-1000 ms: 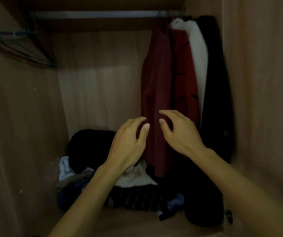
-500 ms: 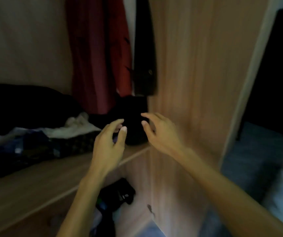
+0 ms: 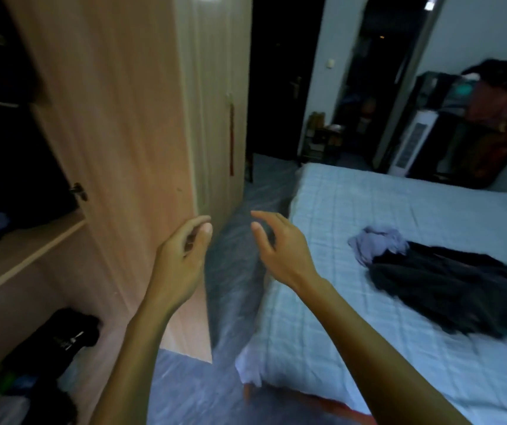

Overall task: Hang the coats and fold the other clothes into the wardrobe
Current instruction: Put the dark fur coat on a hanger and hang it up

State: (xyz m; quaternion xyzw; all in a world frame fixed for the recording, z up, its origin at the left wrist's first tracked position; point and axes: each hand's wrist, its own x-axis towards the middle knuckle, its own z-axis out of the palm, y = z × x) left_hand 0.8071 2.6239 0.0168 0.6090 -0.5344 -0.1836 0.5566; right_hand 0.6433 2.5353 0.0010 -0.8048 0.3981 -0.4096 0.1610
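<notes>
Plainly, both hands are out in front of the person and hold nothing. The left hand (image 3: 181, 259) has its fingers loosely curved and its thumb raised. It lies in front of the outer edge of the open door (image 3: 117, 133) of the wardrobe (image 3: 46, 271); the view is blurred there, so whether the fingertips touch the wood cannot be told. The right hand (image 3: 282, 250) is apart from the left, with its fingers lightly bent and its palm turned toward the other hand. It is over the strip of floor (image 3: 230, 302) between the wardrobe and the bed (image 3: 353, 348). On the bed's pale blue cover, to the right of the right hand and well apart from it, a black garment (image 3: 448, 283) lies spread and rumpled. A pale lilac piece (image 3: 377, 243) is bunched at its upper left end, touching it. Inside the wardrobe a wooden shelf (image 3: 22, 250) crosses the left side, and dark clothes (image 3: 62, 335) sit heaped in the compartment under it. A red tassel (image 3: 231, 139) hangs on the pale panel past the door's edge. A white appliance (image 3: 411, 142) stands beyond the bed.
</notes>
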